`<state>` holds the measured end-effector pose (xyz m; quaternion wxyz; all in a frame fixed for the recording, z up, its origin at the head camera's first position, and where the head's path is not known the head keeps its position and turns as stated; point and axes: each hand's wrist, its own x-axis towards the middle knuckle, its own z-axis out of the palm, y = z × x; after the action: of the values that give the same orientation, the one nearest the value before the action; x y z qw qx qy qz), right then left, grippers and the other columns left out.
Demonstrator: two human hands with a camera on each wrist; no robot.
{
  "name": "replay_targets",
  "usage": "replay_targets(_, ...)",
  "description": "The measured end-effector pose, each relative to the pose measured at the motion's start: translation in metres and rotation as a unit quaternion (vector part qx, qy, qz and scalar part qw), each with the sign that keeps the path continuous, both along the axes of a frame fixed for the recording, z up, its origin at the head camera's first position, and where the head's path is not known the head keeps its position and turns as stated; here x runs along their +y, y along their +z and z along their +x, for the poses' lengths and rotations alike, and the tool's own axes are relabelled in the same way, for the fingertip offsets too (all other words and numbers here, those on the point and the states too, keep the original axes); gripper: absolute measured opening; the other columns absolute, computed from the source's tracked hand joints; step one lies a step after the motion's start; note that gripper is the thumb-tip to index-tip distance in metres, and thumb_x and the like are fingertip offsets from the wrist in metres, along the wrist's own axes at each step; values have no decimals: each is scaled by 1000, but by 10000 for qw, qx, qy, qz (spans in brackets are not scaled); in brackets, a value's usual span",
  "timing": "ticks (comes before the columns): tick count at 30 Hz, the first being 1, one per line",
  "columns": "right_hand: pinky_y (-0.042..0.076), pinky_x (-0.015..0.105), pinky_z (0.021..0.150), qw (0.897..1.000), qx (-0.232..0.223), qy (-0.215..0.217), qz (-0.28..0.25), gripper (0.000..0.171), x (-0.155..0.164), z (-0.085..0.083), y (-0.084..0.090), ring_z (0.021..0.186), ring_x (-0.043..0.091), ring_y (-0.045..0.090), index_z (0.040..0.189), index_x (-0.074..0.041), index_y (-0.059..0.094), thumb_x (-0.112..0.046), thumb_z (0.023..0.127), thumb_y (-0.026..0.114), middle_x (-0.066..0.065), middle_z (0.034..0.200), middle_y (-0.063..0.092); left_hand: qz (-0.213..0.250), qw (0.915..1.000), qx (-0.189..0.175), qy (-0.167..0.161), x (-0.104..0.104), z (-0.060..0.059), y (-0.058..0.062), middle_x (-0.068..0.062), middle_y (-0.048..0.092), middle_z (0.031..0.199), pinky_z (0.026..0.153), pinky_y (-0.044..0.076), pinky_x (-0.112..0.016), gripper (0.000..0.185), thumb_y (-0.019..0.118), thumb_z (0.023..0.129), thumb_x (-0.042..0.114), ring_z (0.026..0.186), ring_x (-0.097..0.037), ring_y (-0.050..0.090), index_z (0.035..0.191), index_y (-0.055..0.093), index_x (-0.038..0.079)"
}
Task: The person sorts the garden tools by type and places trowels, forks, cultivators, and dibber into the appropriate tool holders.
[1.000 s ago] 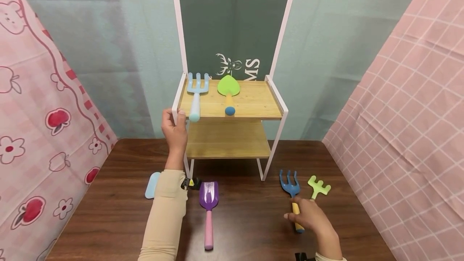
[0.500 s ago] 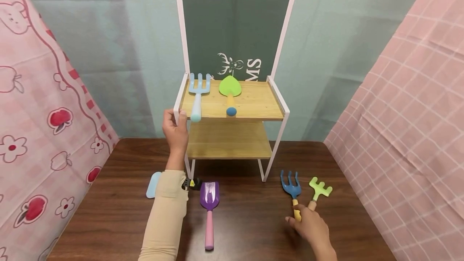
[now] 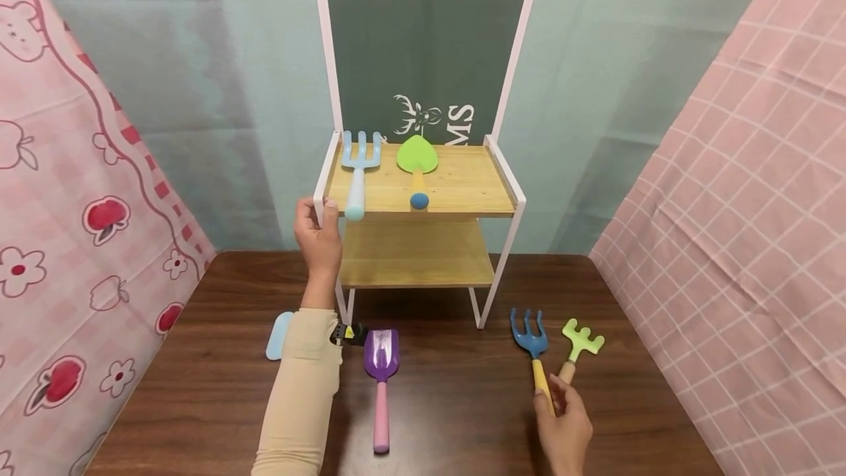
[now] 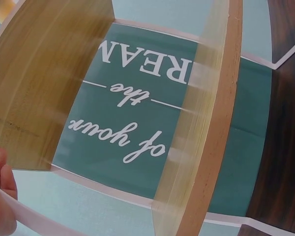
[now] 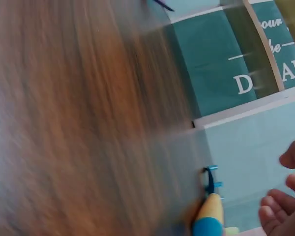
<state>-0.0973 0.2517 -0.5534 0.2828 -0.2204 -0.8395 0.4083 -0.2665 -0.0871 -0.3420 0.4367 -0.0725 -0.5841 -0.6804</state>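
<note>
My left hand (image 3: 320, 237) grips the front left corner of the white frame on a small two-tier shelf (image 3: 423, 200), thumb toward the front. In the left wrist view only part of that hand shows, at the lower left. Down at the right, my right hand (image 3: 564, 421) is at the yellow handle of a blue toy hand fork (image 3: 531, 340) on the table. The right wrist view shows its fingers (image 5: 278, 211) spread from the thumb, apart from the handle (image 5: 210, 209). A green toy rake (image 3: 581, 340) lies just right of the blue fork.
A light-blue fork (image 3: 358, 175) and a green trowel (image 3: 417, 156) lie on the top shelf. On the brown table (image 3: 449, 402) lie a purple scoop (image 3: 381, 358) with a pink handle and a light-blue piece (image 3: 277, 336) partly behind the left sleeve. Patterned cloths hang on both sides.
My right hand has shifted toward me along the yellow handle and turned, uncovering the upper handle and the green rake's handle. The left hand keeps its grip on the shelf frame.
</note>
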Motion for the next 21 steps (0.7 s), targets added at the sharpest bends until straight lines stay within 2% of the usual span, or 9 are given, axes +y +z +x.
replay_targets(4,40,8,69,9932,512,-444,-950,41,13,-10,-44,87,6,57,118,-6,62,-20,81,72,9,104,63,57,9999,80,-63,-3,-10,-8,6,49,73,55,34,-23,17,54,85,7,60,-7,42,89,52,-9)
replay_targets(6,40,8,72,9885,495,-580,-1308,50,14,-12,-52,92,4,55,124,-9,59,-24,79,74,8,111,61,93,9999,96,-57,-5,-17,-14,5,49,74,56,35,-23,18,55,85,8,61,-8,43,89,53,-9)
replay_targets(8,41,18,83,9865,336,-581,-1495,60,8,-9,-40,103,14,54,132,-7,52,-24,78,75,13,121,56,100,9999,116,-41,-7,-23,-19,3,50,75,56,35,-23,18,56,85,9,62,-8,44,90,53,-8)
replay_targets(10,40,31,91,9853,94,-546,-1613,70,1,-3,-21,113,25,50,137,-5,45,-24,77,76,19,130,50,105,9999,133,-28,-7,-25,-21,2,50,75,57,36,-23,19,57,85,12,63,-9,45,90,53,-7)
replay_targets(13,35,52,94,9852,-201,-490,-1628,80,-9,5,3,122,41,40,140,2,36,-23,76,76,27,136,40,93,9997,201,-36,-7,-26,-23,1,51,75,57,36,-24,19,57,85,13,63,-11,46,89,53,-5)
replay_targets(16,33,54,95,9870,-425,-577,-1441,83,-12,8,10,123,45,37,139,5,34,-24,75,78,28,137,38,111,9996,239,-69,-7,-26,-23,0,51,76,58,37,-24,17,57,85,13,64,-11,46,89,53,-3)
replay_targets(21,30,53,97,9879,-519,-655,-1309,83,-11,8,4,119,45,40,138,4,37,-19,71,80,29,131,43,198,9994,223,-194,-6,-25,-22,1,51,77,60,39,-24,17,56,85,9,66,-10,48,90,52,-7)
